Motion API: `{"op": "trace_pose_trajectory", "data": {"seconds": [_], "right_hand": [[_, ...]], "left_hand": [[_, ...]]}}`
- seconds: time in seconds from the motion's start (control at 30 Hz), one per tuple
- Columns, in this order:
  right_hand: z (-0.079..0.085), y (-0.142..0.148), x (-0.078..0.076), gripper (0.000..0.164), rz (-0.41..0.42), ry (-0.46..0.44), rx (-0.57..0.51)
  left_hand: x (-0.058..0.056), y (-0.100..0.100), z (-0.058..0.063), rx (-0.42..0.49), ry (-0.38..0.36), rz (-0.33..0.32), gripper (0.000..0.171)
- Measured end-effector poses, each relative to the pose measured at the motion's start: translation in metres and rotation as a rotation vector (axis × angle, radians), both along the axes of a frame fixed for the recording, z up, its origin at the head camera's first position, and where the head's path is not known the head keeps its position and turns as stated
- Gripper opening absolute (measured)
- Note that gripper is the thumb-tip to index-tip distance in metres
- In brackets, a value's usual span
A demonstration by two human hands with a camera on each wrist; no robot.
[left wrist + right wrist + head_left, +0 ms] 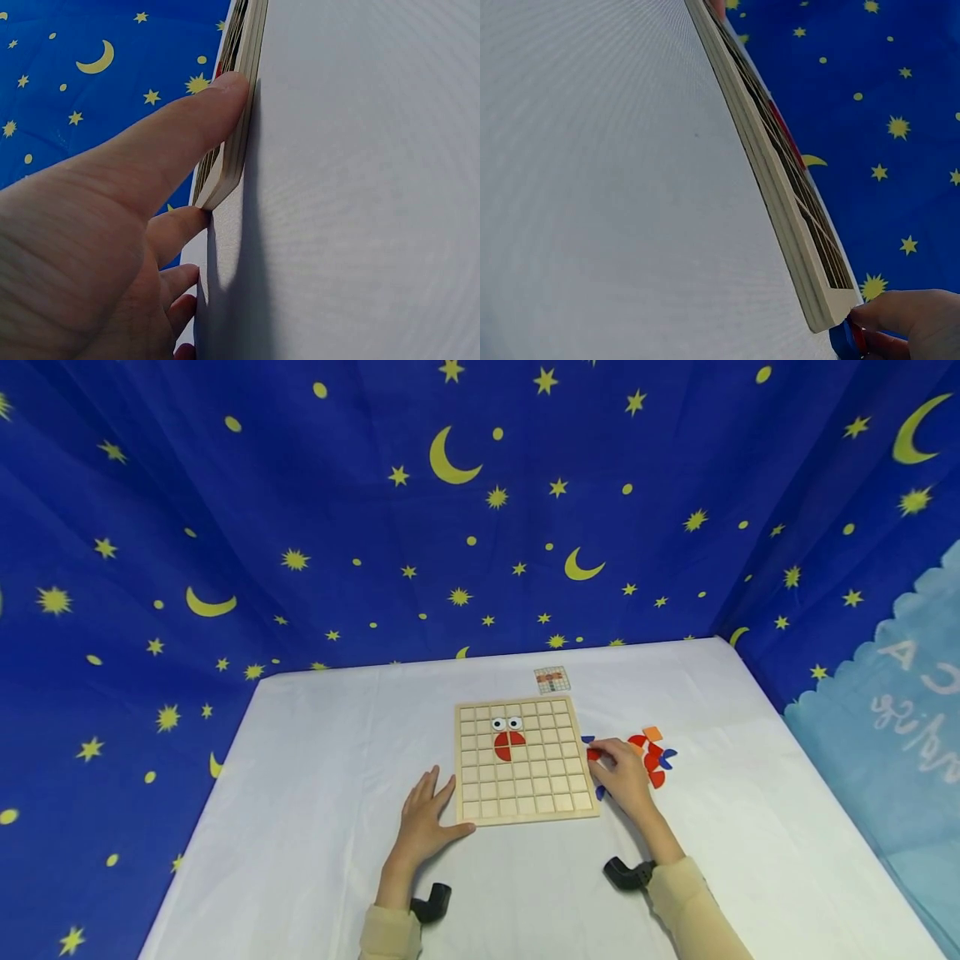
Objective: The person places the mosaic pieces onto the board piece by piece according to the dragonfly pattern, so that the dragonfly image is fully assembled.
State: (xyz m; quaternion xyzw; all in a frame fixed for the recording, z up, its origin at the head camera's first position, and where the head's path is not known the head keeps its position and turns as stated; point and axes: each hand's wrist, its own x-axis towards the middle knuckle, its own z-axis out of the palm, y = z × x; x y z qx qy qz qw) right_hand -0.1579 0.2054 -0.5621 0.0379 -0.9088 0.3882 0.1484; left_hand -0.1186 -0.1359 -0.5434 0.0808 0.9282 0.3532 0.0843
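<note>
A wooden grid board [483,794] lies on the table. Two round eye pieces [507,724] sit in its upper cells, with red quarter-circle pieces [502,741] below them. My left hand [424,827] is spread at the board's lower left corner, thumb on the front edge and index finger along the left side. Beyond the right edge, my right hand [624,778] pinches a red piece [593,754] between thumb and fingers; its shape is mostly covered. In the right wrist view, a blue piece [843,342] shows beside those fingertips, close to the board's corner.
Right of my right hand lie loose red pieces [651,758], an orange square [652,734] and a blue piece [668,759]. A small pattern card [552,679] is behind the board. White cloth covers the table [337,760]; a blue starry curtain [420,527] stands behind.
</note>
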Motion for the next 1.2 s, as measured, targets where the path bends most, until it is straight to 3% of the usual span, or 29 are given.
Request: {"op": "trace_pose_trajectory", "data": {"seconds": [0.23, 0.63, 1.2], "right_hand": [[-0.0007, -0.0007, -0.0024, 0.027, 0.004, -0.001, -0.005], [0.0009, -0.0031, -0.0033, 0.018, 0.015, 0.032, 0.079], [-0.0013, 0.0011, -0.0010, 0.022, -0.035, 0.033, 0.026]], "left_hand": [[-0.0030, -0.0023, 0.0011, -0.027, 0.015, -0.015, 0.089], [-0.0013, -0.0006, 0.0041, -0.017, 0.007, -0.008, 0.089], [0.0042, 0.0025, 0.0073, -0.014, 0.012, -0.013, 0.088]]}}
